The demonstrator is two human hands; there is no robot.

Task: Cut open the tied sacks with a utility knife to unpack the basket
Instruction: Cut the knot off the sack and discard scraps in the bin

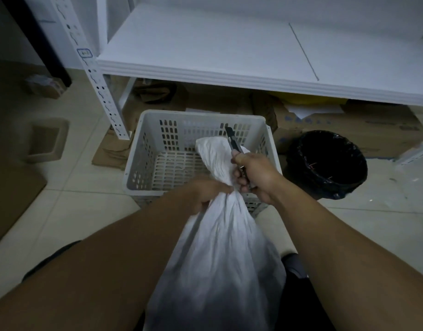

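The basket (134, 163) is set on the floor, its far rim just under the front edge of a white shelf (205, 56). A black bin (325, 163) is seen right of the basket, w/ open tile to its left. A white sack (220, 247) is held over the basket's near rim. Its neck is clamped in the left hand (203, 191). The right hand (255, 173) fingers (239, 181) are wrapped round a utility knife (233, 142), blade aimed at the basket's far wall, beside the sack's loose top.
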